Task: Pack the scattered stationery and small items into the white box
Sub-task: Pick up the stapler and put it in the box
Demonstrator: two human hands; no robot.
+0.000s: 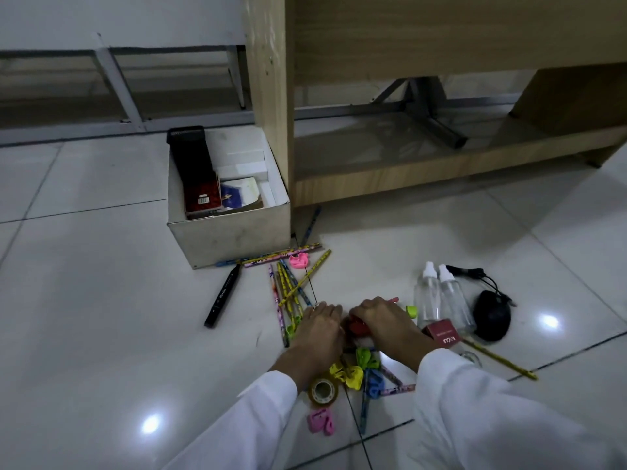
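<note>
On the tiled floor (101, 317), at the middle of the scatter, both hands meet over a red object (358, 326): the right hand (383, 320) curls its grip over the top of it, while the left hand (320, 329) lies palm down beside it with fingers nearly straight; whether the left grip holds anything cannot be told. White sleeves (475, 401) cover both forearms. Patterned pencils (288, 290) fan out just beyond the left hand, with a pink clip (299, 260) among them and a black marker (224, 296) to their left. Near the wrists lie yellow, green and blue clips (353, 371), a tape roll (323, 391) and a second pink clip (321, 423). To the right stand two clear spray bottles (441, 300), a small maroon carton (442, 334) and a black mouse (492, 320). The white box (234, 235) sits farther back beside a wooden desk leg (271, 96), already holding a black mesh holder (191, 157) and booklets
</note>
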